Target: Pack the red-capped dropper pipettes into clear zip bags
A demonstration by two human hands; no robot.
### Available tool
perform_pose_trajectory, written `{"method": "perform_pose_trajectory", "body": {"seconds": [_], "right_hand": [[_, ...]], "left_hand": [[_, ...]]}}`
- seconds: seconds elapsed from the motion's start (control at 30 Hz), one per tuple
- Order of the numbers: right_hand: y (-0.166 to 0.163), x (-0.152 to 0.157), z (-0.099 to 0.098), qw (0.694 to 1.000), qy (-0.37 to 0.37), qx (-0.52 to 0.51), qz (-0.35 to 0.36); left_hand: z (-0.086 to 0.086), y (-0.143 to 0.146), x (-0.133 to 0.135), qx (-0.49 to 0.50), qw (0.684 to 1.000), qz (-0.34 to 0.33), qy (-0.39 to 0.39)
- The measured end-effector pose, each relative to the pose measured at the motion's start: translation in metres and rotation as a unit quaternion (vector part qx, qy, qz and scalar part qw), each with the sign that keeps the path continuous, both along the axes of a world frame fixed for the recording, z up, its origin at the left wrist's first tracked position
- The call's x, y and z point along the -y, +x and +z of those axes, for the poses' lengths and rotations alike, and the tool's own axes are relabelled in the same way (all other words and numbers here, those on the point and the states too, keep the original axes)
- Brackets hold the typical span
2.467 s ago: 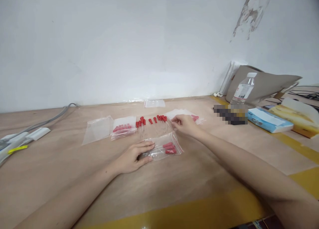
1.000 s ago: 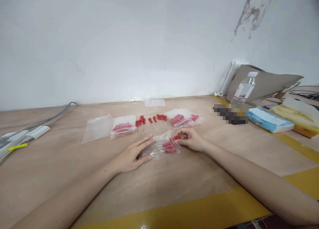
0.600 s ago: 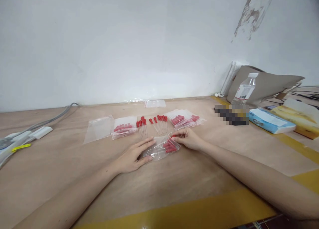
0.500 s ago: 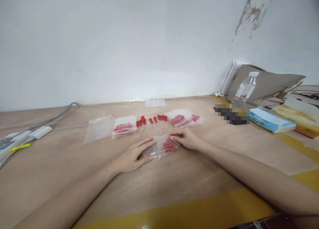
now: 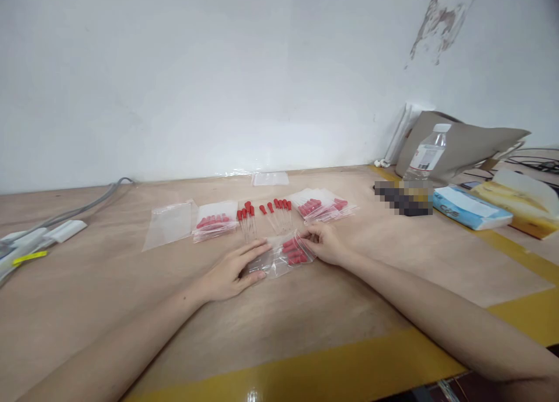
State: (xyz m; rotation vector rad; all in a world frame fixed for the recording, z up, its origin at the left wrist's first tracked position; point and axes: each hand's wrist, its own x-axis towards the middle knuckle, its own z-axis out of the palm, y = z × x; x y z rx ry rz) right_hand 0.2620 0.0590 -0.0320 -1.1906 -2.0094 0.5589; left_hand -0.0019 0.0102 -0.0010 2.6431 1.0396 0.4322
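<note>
A small clear zip bag [image 5: 279, 258] with several red-capped pins inside lies on the wooden table [image 5: 305, 309] in front of me. My left hand [image 5: 233, 269] lies on the bag's left end, fingers stretched out flat. My right hand [image 5: 325, 243] pinches the bag's right, open end with closed fingers. Just beyond the bag, several loose red-capped pins [image 5: 266, 212] lie in a row.
A filled bag [image 5: 213, 224] and an empty clear bag [image 5: 168, 227] lie at the left of the row, a stack of filled bags [image 5: 325, 207] at the right. A water bottle [image 5: 425, 157], a blue tissue pack [image 5: 471, 212] and cardboard stand far right. Cables and white parts [image 5: 39, 236] lie far left.
My right hand came back from the loose pins to the bag's open end with a red pin and now pinches that end. The left hand has stayed on the bag.
</note>
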Motion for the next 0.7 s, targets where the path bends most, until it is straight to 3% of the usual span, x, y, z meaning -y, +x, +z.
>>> {"method": "perform_pose_trajectory", "body": {"seconds": [0.1, 0.23, 0.3, 0.47, 0.57, 0.63, 0.7], "right_hand": [[0.002, 0.000, 0.004, 0.999, -0.004, 0.007, 0.031], [0.015, -0.004, 0.013, 0.977, -0.148, -0.035, 0.148], [0.021, -0.006, 0.018, 0.970, -0.178, -0.042, 0.163], [0.016, -0.014, 0.033, 0.997, -0.075, -0.033, 0.011], [-0.004, -0.025, 0.045, 0.997, -0.010, 0.066, -0.042], [-0.022, -0.034, 0.052, 0.986, -0.003, 0.150, -0.074], [-0.040, -0.044, 0.058, 0.970, -0.043, 0.206, -0.118]], "left_hand": [[-0.001, 0.000, 0.000, 0.000, 1.000, 0.001, 0.001], [-0.002, -0.001, 0.000, -0.005, 1.000, 0.004, -0.002], [-0.003, -0.002, -0.001, -0.008, 1.000, 0.001, -0.004], [-0.004, -0.002, -0.003, -0.028, 1.000, -0.013, 0.000], [-0.003, -0.001, -0.004, -0.047, 0.998, -0.042, 0.017], [-0.003, -0.001, -0.005, -0.059, 0.996, -0.054, 0.024], [-0.002, -0.001, -0.005, -0.070, 0.995, -0.061, 0.028]]}}
